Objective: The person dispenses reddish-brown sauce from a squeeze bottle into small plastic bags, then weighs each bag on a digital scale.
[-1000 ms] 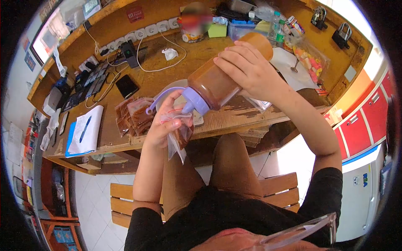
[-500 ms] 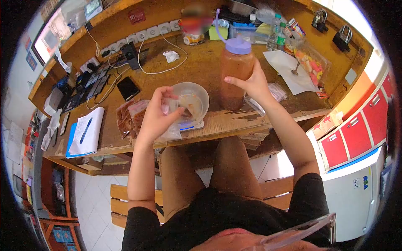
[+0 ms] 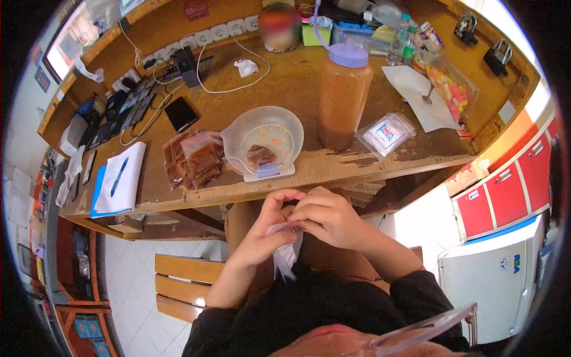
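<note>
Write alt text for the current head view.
A person's left hand and right hand hold clear plastic bags at a wooden desk. On it stand a purple-capped squeeze bottle and a bowl holding a brown-filled sachet, beside more sachets.

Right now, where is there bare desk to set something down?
Behind the bowl, between the cable and tall bottle; a narrower strip lies between notebook and packets. Crowded: left back among dark devices, right back around the colourful bag.

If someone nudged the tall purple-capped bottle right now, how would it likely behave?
The bottle would probably tip if pushed high, since it stands upright, tall and narrow. The purple strap rising from its cap looks thin, so it would likely bend or wobble.
</note>
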Demonstrator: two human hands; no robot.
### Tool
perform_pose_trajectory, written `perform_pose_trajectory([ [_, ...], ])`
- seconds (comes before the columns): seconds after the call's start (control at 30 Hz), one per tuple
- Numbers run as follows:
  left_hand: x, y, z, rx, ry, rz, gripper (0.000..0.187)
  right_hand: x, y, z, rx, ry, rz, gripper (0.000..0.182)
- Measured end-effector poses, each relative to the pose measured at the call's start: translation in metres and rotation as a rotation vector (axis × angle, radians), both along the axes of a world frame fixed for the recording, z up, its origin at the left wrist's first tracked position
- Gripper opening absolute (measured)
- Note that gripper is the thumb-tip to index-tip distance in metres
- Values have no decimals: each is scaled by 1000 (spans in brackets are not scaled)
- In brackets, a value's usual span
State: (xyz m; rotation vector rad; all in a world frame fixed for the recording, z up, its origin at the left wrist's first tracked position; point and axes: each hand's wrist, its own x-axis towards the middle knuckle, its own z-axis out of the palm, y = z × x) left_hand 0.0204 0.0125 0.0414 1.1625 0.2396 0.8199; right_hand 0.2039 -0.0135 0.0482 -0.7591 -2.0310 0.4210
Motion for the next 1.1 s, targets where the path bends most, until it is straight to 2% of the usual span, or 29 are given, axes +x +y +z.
perform_pose_trajectory([
  [0.07, -6, -1, -6, -4, 159, -48, 64, -2, -4, -9, 29, 16, -119, 14],
  [0.1, -7, -4, -5, -11, 228, 29, 52, -1, -5, -8, 26, 16, -115, 14],
  [0.13, -9, -5, -9, -13, 227, 30, 52, 2, -6, -6, 0, 46, -192, 12],
  [0.2, -11, -2, -17, 473, 471, 508, 47, 6, -8, -3, -22, 72, -273, 11],
  [0.23, -3, -3, -18, 645, 486, 885, 33, 7, -11, -4, -190, 159, -286, 10],
  [0.27, -2, -4, -16, 643, 483, 885, 33, 7, -14, -4, -359, 247, -297, 9],
  [0.37, -3, -11, -3, 1028, 516, 850, 20, 2, -12, -21, -287, 269, -179, 8],
  [0.4, -2, -12, -2, 1026, 516, 849, 20, 0, -13, -21, -289, 269, -180, 8],
  [0.47, 0, -14, -2, 1005, 617, 681, 16, -3, -16, -22, -387, 299, -125, 9],
  [0.6, -3, -14, 1, 1141, 723, 743, 13, -10, -19, -23, -507, 317, -96, 11],
  [0.67, 0, -15, -2, 1145, 742, 804, 11, -19, -23, -14, -336, 122, -245, 12],
  [0.7, 0, -17, -3, 1150, 761, 866, 10, -20, -21, -16, -213, 124, -322, 13],
  [0.73, 0, -16, -3, 1147, 763, 864, 10, -20, -19, -15, -217, 124, -323, 13],
  [0.83, 0, -13, 1, 1002, 730, 929, 10, -24, -16, -6, -137, -7, -565, 13],
  [0.87, 1, -14, 4, 1004, 730, 927, 10, -24, -15, -6, -137, -5, -567, 13],
  [0.93, 3, -16, 10, 969, 698, 861, 11, -21, -11, -9, 280, -9, -381, 20],
  [0.97, 3, -16, 12, 969, 697, 862, 11, -20, -13, -12, 242, -45, -350, 29],
  [1.03, 3, -12, 17, 1158, 635, 607, 15, -20, -14, 2, 174, -61, -423, 29],
  [1.07, 5, -9, 20, 1159, 631, 608, 15, -19, -14, 7, 110, -78, -497, 30],
  [1.1, 7, -5, 25, 1206, 584, 650, 28, -14, -14, 4, 12, -61, -462, 31],
])
